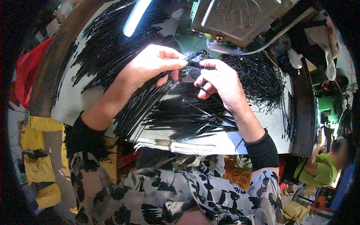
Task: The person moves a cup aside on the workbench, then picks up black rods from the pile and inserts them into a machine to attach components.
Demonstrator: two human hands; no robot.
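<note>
My left hand (157, 65) pinches a thin black rod (195, 55) between thumb and forefinger, just in front of the small metal working point of a machine (202, 53). Close by on the right, my right hand (221, 80) is closed, thumb against forefinger, on a thin black rod (206, 62). Another dark rod (213, 96) runs through its lower fingers toward the wrist. Below both hands lies a loose heap of long black rods (180, 116). The exact contact between the rods and the machine is too small to make out.
A large fan of black rods (108, 45) covers the far left of the table. Shorter black pieces (258, 78) are heaped at the right. A metal machine housing (243, 18) and a bright lamp tube (137, 17) hang overhead. A person in green (322, 170) is off to the right.
</note>
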